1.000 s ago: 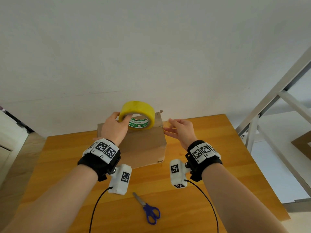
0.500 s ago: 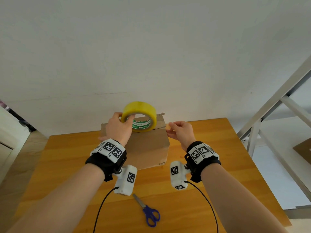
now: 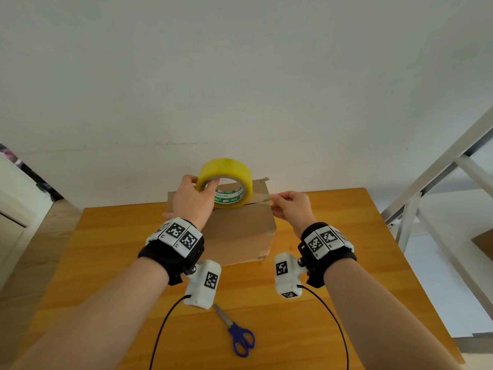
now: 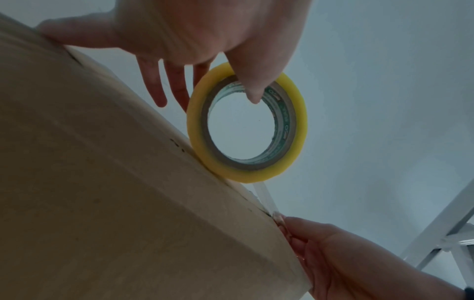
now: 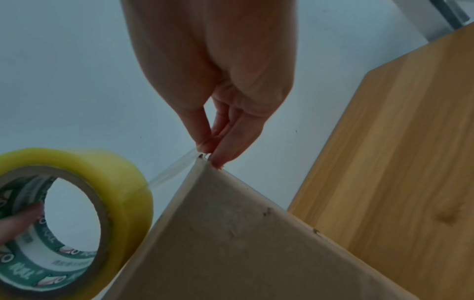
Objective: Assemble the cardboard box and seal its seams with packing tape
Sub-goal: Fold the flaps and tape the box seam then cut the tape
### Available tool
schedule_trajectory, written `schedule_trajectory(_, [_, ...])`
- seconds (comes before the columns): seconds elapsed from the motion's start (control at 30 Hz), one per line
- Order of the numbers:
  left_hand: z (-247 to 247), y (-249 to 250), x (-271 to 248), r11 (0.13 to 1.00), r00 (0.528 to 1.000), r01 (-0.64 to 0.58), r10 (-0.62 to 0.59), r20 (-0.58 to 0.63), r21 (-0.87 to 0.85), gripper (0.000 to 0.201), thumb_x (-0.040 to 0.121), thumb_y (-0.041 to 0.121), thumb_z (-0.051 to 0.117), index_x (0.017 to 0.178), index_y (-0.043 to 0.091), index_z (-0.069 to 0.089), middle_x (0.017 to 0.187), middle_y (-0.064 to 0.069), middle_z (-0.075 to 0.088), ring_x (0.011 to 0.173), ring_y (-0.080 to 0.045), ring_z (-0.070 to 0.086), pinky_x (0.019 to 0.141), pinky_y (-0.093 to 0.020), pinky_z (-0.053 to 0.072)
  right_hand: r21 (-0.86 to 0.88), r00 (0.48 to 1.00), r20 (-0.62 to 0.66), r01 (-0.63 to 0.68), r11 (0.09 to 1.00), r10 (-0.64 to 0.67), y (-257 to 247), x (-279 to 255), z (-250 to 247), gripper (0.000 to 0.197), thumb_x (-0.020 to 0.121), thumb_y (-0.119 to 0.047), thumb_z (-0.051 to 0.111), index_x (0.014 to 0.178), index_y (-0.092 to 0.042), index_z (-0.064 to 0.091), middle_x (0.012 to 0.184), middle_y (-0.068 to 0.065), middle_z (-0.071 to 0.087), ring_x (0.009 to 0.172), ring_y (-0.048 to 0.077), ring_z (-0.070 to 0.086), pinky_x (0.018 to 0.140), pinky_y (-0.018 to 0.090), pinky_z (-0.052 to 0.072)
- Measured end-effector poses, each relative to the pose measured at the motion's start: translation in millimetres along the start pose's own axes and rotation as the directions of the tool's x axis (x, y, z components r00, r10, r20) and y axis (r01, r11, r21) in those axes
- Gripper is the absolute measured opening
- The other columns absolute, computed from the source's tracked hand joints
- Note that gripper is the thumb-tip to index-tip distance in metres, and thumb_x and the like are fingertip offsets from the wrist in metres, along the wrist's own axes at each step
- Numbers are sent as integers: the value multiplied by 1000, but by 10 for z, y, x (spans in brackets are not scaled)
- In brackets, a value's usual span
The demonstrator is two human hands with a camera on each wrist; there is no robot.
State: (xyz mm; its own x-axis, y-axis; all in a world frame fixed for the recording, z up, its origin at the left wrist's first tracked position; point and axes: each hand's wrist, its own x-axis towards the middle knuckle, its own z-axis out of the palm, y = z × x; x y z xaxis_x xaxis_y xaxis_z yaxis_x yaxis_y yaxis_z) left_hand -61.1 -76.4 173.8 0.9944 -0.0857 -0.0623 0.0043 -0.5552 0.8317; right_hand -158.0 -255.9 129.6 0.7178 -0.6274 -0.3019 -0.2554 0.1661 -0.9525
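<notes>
A brown cardboard box (image 3: 240, 233) stands on the wooden table (image 3: 333, 263) near the wall. My left hand (image 3: 193, 201) grips a yellow roll of packing tape (image 3: 226, 186) standing on edge on the box top, thumb hooked inside the core (image 4: 252, 89). A clear strip of tape (image 5: 174, 168) runs from the roll (image 5: 77, 203) to the box's right top corner. There my right hand (image 3: 289, 206) pinches the strip's free end between thumb and fingertips (image 5: 225, 150) against the box corner (image 5: 205, 162). One flap tip pokes up at the far right.
Blue-handled scissors (image 3: 237, 332) lie on the table in front of me, between my forearms. A white wall rises just behind the box. A pale metal frame (image 3: 426, 182) stands to the right of the table.
My right hand moved in from an open pose and pinched the tape end at the box's right corner. The roll stayed on the box top in my left hand.
</notes>
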Motion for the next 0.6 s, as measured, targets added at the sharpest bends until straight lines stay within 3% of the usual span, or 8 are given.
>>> schedule_trajectory(0.13, [-30,56,-64,999,1000,21,-21,3,25,41,82,59,53,102,23,51,69,18,47,95,-27,57,102,-62,28,-5,1000,2,-1,1000,1,-3,13,7,10,92,-10,59,82,-7,60,76,8,61,68,19,63,68,27,57])
schedule_trajectory(0.3, [-30,64,-98,997,999,30,-31,13,69,40,79,60,55,102,27,52,70,20,48,86,-18,48,104,-64,19,39,999,-26,-20,999,21,-6,17,-5,8,94,-12,55,96,-5,55,84,10,58,66,22,66,57,23,57])
schedule_trajectory(0.47, [-19,61,-105,996,1000,25,-26,13,90,37,78,60,57,96,29,49,82,12,54,87,-16,47,103,-62,22,23,999,-29,-17,1000,18,24,17,-16,6,94,-10,55,95,-5,55,86,12,59,66,20,66,57,22,56])
schedule_trajectory(0.6, [-10,30,-108,996,1000,-1,-1,19,87,38,74,63,58,94,32,49,83,13,55,95,-21,58,101,-62,27,-1,999,-37,-19,1000,19,65,37,-16,5,94,-10,56,92,-5,56,84,11,59,65,17,63,59,23,56])
